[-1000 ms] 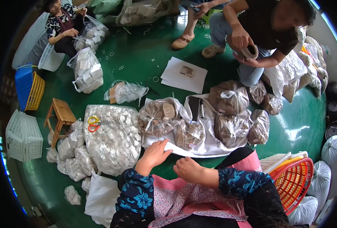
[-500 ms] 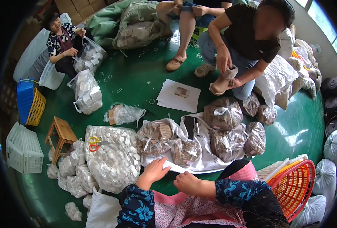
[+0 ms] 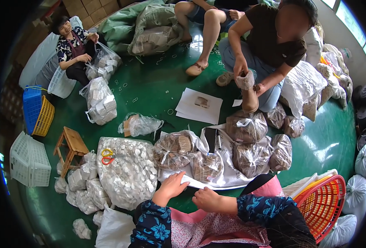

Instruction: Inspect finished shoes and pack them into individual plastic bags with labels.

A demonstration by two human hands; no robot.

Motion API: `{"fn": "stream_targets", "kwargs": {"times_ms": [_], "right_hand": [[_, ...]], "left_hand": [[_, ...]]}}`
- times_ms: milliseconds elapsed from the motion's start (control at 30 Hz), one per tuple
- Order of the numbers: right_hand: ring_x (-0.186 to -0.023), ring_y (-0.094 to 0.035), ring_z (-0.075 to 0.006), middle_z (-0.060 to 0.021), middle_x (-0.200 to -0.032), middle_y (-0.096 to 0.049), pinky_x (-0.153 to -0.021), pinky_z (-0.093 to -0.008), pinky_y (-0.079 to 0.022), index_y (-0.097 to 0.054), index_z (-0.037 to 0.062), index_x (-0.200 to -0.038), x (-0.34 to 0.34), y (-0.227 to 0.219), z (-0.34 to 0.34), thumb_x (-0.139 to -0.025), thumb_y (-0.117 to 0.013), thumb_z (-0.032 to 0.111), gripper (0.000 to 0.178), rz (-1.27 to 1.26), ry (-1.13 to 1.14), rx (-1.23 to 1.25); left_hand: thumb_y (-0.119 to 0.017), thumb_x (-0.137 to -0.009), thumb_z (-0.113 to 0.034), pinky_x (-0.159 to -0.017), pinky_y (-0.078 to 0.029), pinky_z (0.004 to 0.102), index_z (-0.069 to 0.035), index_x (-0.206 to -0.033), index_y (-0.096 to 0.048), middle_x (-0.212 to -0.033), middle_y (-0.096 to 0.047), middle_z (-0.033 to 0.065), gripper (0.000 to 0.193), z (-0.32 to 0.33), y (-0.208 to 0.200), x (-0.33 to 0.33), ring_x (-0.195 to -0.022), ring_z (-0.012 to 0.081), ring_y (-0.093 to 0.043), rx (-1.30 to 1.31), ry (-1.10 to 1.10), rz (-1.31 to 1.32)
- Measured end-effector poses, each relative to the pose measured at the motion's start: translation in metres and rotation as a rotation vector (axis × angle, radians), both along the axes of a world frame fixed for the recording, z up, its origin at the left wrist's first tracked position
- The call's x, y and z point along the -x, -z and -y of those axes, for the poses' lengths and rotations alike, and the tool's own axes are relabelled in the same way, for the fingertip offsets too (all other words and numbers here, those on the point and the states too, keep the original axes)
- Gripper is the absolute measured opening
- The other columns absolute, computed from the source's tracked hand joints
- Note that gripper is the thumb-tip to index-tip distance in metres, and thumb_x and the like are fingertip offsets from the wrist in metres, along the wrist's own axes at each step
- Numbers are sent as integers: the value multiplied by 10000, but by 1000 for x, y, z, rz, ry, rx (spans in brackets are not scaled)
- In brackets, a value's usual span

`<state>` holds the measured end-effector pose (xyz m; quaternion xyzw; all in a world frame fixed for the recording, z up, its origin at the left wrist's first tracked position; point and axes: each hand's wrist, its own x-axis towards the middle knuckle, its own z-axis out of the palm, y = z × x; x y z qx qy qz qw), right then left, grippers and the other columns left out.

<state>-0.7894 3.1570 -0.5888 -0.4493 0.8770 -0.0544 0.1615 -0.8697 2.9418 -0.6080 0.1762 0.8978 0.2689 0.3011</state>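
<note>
My left hand (image 3: 172, 189) lies with fingers stretched out on the near edge of a white sack (image 3: 228, 182) spread on the floor. Beside it my right hand (image 3: 207, 200) has its fingers curled in at the sack's edge; whatever may be in them is hidden. On the sack sit clear plastic bags of brown pieces, among them one bag (image 3: 173, 149) above my left hand and another bag (image 3: 207, 166) above my right. A dark flat object (image 3: 210, 137) and a pen (image 3: 219, 140) lie on it too. Scissors (image 3: 107, 156) rest on a large bag of white pieces (image 3: 127, 177).
Across from me a crouching person holds a fluffy-collared shoe (image 3: 249, 91). White papers (image 3: 199, 106) lie on the green floor. Leftward are a wooden stool (image 3: 73, 142), white baskets (image 3: 30, 161) and a seated person with a bag (image 3: 104, 62). A red basket (image 3: 325, 206) stands at my right.
The whole view has shifted slightly. The crouching person has turned the fluffy-collared shoe more upright, toe downward. My two hands keep almost the same places and poses.
</note>
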Motion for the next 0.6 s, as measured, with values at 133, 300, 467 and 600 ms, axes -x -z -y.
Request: {"fn": "stream_targets", "kwargs": {"times_ms": [133, 300, 467, 600], "right_hand": [[-852, -656, -219, -40, -864, -652, -727, -381, -492, -650, 112, -885, 1, 0, 1, -842, -674, 301, 195, -16, -9, 6], [-848, -653, -218, -39, -864, -650, -721, -381, -486, -647, 110, -883, 1, 1, 2, -833, -694, 308, 210, -10, -4, 0], [-859, -656, -221, -39, -866, -650, -725, -379, -488, -648, 104, -895, 4, -4, 5, -830, -712, 314, 230, -19, -13, -16], [-841, -673, -221, -44, -870, -671, -710, -368, -492, -678, 110, -886, 3, -6, 5, -844, -678, 273, 168, -38, -35, 22]], "left_hand": [[-638, -977, -417, -1116, -429, 460, 8, -1451, -503, -1407, -585, 267, 651, 3, 3, 0, -1316, 422, -544, -6, -4, 5], [-636, -978, -420, -1120, -424, 459, 9, -1441, -512, -1413, -581, 265, 643, 0, 1, 2, -1323, 419, -539, -2, -4, 8], [-619, -981, -433, -1005, -483, 521, -41, -1416, -501, -1281, -630, 263, 597, 7, 20, -5, -1186, 460, -595, -39, 12, -116], [-614, -982, -438, -1017, -482, 517, -47, -1404, -507, -1292, -628, 260, 586, 8, 15, -6, -1198, 460, -590, -26, 6, -90]]}}
